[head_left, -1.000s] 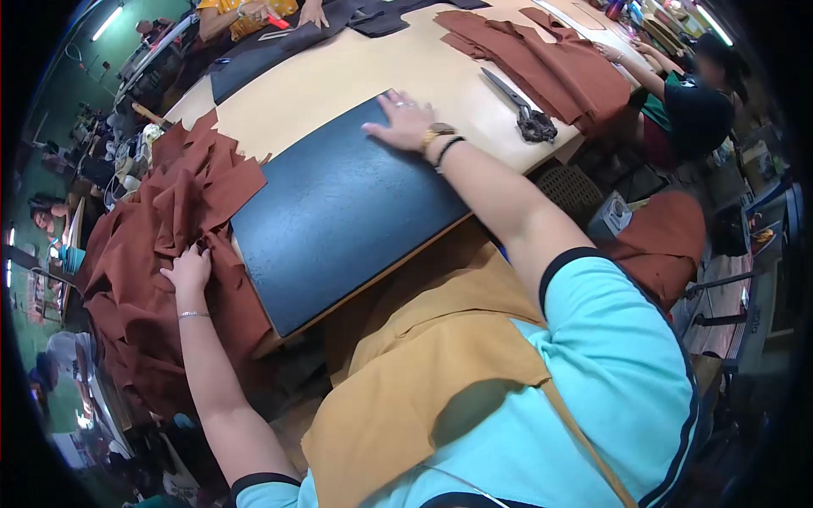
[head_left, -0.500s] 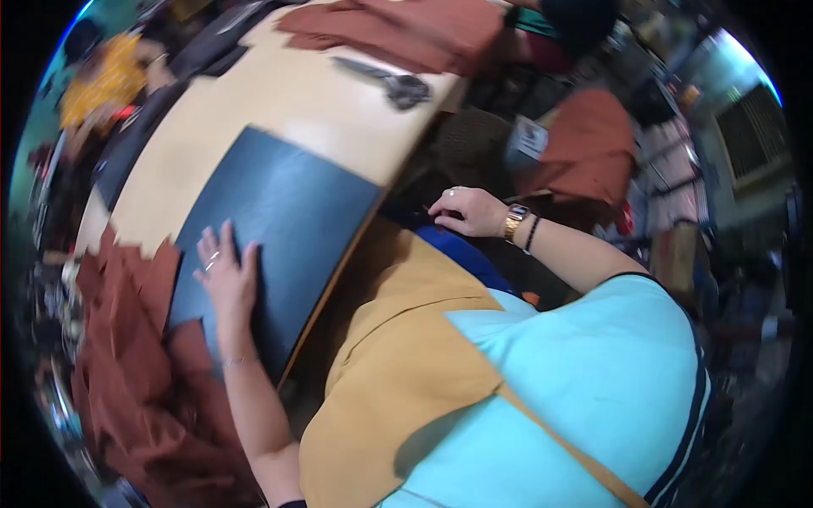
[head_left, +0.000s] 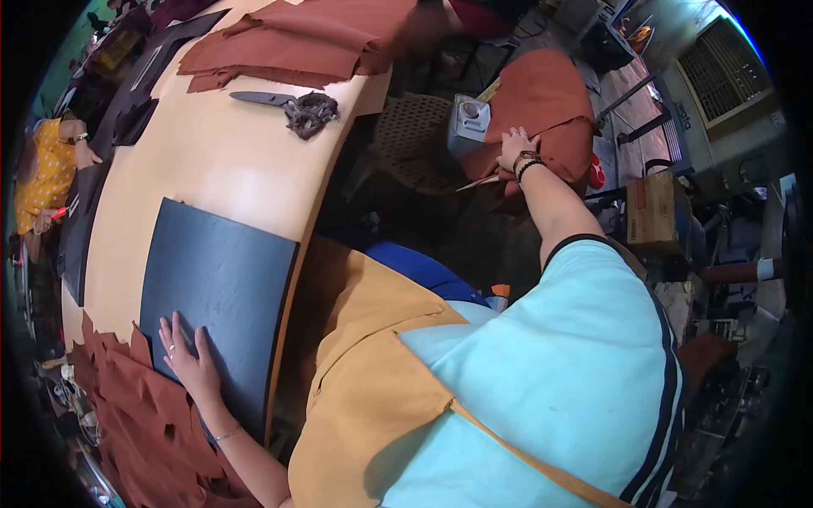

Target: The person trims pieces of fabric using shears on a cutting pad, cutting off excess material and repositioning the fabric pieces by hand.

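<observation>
My left hand [head_left: 193, 366] lies flat with fingers spread on a dark blue-grey sheet or board [head_left: 222, 292] at the table edge. Below it, torn-edged reddish-brown leather [head_left: 135, 415] hangs over the near end of the table. My right hand [head_left: 517, 151] stretches out to a stack of reddish-brown leather [head_left: 542, 97] off the table, its fingers resting apart on the surface. Beside that hand stands a metal tin [head_left: 469, 118] with a round cap. A thin pale stick-like thing [head_left: 479, 183] pokes out below the wrist; its kind is unclear.
On the pale table [head_left: 195, 161] lie a dark blade-shaped tool [head_left: 261, 98], a fuzzy dark clump [head_left: 311, 113] and more brown leather [head_left: 296, 42]. A woven stool [head_left: 411, 131] stands beside the table. Across it works a person in yellow [head_left: 51, 169]. A cardboard box [head_left: 654, 212] sits at right.
My right hand has moved from near my lap out to the brown leather stack beside the tin. My left hand stays on the dark sheet. The view has turned to the right.
</observation>
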`<state>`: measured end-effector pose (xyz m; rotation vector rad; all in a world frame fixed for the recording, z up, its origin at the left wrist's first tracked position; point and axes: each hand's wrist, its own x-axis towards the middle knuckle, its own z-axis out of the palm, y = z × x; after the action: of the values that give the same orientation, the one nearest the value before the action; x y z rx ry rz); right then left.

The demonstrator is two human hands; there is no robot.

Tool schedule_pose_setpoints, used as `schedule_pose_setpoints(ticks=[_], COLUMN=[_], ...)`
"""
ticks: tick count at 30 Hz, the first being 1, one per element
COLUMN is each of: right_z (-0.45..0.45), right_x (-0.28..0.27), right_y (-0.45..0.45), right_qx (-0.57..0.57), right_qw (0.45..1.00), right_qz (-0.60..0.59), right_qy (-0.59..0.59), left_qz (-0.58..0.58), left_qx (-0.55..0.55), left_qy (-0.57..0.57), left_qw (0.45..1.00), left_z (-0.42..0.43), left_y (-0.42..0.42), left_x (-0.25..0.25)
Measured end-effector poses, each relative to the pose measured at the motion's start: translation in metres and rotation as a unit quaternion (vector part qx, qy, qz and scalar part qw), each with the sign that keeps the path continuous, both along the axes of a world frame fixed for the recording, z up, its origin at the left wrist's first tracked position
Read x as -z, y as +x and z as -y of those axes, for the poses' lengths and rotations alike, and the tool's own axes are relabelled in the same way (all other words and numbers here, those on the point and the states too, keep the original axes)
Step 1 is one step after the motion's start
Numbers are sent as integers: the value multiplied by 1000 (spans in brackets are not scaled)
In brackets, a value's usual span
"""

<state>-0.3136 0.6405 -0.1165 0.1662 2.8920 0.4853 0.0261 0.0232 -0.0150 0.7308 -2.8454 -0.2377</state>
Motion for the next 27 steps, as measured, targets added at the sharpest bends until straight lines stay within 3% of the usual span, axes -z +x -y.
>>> schedule_pose_setpoints(ticks=[4, 8, 9, 10, 12, 14, 16, 18, 21, 23, 25, 26, 27], right_z=[-3, -4, -17, -31, -65, -100, -31, -30, -16, -23, 1, 16, -16], right_x=[4, -3, 7, 18, 40, 44, -60, -79, -86, -55, -40, -36, 19], right_y=[-25, -31, -38, -49, -80, -118, -77, -82, -77, -82, -67, -60, -99], right_qx=[11, 36, 61, 86, 129, 176, 292, 274, 236, 214, 249, 212, 46], right_qw=[995, 996, 997, 982, 868, 640, 493, 460, 520, 558, 663, 772, 849], right_qz=[82, 80, 30, -99, -344, -468, -484, -482, -428, -346, -211, -121, 32], right_qy=[50, 24, -34, -138, -333, -583, -661, -693, -701, -723, -674, -587, -525], left_qz=[-10, -18, -19, -20, -23, -23, -25, -28, -29, -35, -43, -43, -44], left_qx=[-1, 6, 6, 6, 5, 6, 8, 9, 11, 14, 15, 11, 4], left_qy=[3, 9, 11, 13, 17, 19, 19, 17, 29, 34, 26, 27, 25], left_qw=[1000, 1000, 1000, 1000, 1000, 1000, 999, 999, 999, 999, 999, 999, 999], left_z=[-1, 1, 2, 1, -2, -2, -2, -2, -6, -9, -5, -7, -9], left_y=[0, -1, 0, 0, -1, -1, -2, -2, -5, -7, -5, -5, -4], left_x=[-1, 0, 0, -1, -4, -4, -4, -4, -8, -14, -13, -16, -17])
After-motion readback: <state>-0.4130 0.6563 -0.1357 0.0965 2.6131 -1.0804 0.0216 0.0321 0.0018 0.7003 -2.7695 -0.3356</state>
